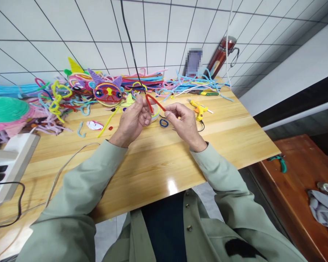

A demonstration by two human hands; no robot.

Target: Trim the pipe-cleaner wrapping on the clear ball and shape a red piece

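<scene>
A bent red pipe cleaner (156, 101) is held up between my two hands above the wooden table. My left hand (133, 119) pinches its left part, near the bend. The right end is between the thumb and fingers of my right hand (183, 123). Under and between the hands lie a blue ring of pipe cleaner (163, 123) and a pale round item, partly hidden. Just right of my right hand rests a yellow glue gun (199, 110). A yellow strip (106, 125) lies left of my left hand.
Pipe cleaners (180, 85) and a colourful horned face figure (108, 92) line the wall. A red flask (221, 56) stands at the back right. At the left are a green-and-pink piece (8, 111) and a white power strip (13, 163). A dark cord hangs near my left hand.
</scene>
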